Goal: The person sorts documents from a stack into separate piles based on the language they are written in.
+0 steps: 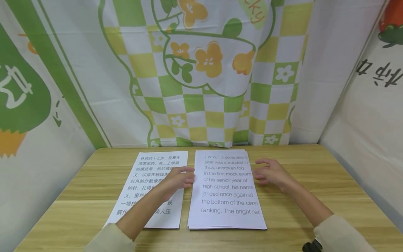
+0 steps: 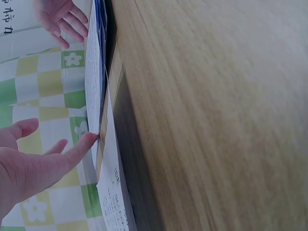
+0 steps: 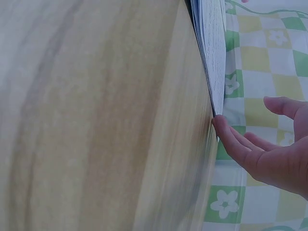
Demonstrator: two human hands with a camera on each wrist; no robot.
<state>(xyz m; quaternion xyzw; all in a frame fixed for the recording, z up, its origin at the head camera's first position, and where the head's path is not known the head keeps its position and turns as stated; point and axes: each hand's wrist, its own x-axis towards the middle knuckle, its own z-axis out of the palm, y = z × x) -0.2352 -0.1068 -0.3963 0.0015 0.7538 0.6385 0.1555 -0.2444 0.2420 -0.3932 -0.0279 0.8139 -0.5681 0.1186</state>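
A stack of printed paper sheets (image 1: 228,196) with English text on top lies on the wooden table, its edges slightly uneven. To its left is a sheet with Chinese text (image 1: 151,182), partly hidden by my left forearm. My left hand (image 1: 177,182) is over that sheet, fingers spread loosely, fingertips right at the stack's left edge. At the stack's right edge is my right hand (image 1: 272,174), its fingers apart and relaxed. In the right wrist view a fingertip (image 3: 219,121) of the right hand meets the side of the stack. Neither hand grips anything.
The light wooden table (image 1: 299,224) reaches back to a hanging cloth (image 1: 201,115) with green and yellow checks and flowers. Printed white cloth panels (image 1: 362,105) stand along both sides. A small black object (image 1: 312,246) shows by the right sleeve.
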